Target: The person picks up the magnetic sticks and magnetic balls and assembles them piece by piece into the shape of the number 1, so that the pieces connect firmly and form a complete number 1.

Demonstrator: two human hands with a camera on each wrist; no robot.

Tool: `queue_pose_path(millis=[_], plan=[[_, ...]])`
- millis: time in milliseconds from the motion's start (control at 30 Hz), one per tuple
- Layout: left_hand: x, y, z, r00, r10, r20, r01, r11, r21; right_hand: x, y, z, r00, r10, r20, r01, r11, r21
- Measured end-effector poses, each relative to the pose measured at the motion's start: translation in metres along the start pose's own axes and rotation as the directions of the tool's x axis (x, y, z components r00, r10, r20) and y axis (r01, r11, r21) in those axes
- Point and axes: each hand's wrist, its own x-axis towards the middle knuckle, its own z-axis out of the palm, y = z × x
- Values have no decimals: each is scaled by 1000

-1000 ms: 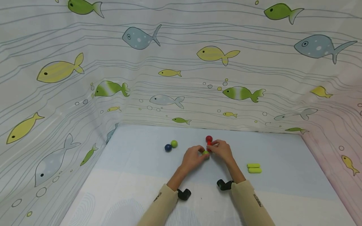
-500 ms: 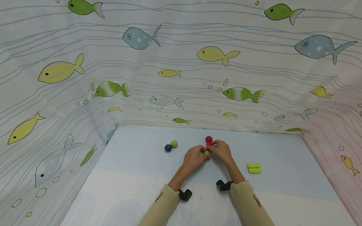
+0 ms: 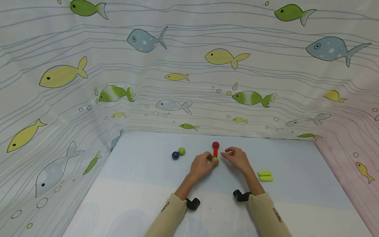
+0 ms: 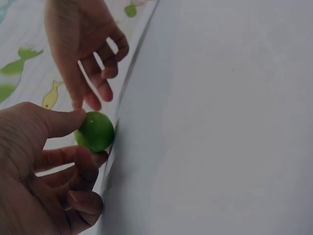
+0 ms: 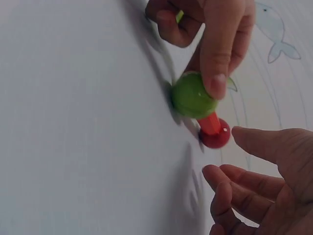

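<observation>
My left hand (image 3: 202, 165) pinches a green ball (image 4: 96, 132) between thumb and fingers. From that ball a short red rod (image 3: 215, 152) runs away from me, with a red ball (image 3: 215, 144) at its far end. The three pieces line up on the table. To the right of the rod, my right hand (image 3: 237, 158) is apart from it, thumb and fingers spread with nothing between them. In the right wrist view the red ball (image 5: 215, 134) lies just off the right thumb tip.
A dark blue ball (image 3: 175, 155) and a second green ball (image 3: 181, 151) sit side by side at the back left. Two yellow-green rods (image 3: 265, 176) lie parallel to the right of my right wrist. A fish-patterned sheet (image 3: 207, 108) walls the table's back and sides.
My right hand has let go of the red rod and moved right. The rod now meets the green ball, which my left hand still pinches.
</observation>
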Motion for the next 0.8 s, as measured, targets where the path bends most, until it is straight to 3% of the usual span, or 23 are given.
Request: queue_pose_path(millis=[333, 800], plan=[[1, -1, -1, 999, -48, 2, 48, 998, -46, -10, 17, -29, 994, -100, 39, 103, 989, -107], [1, -4, -2, 996, -78, 38, 81, 992, -93, -24, 47, -71, 982, -161, 103, 177, 969, -172]])
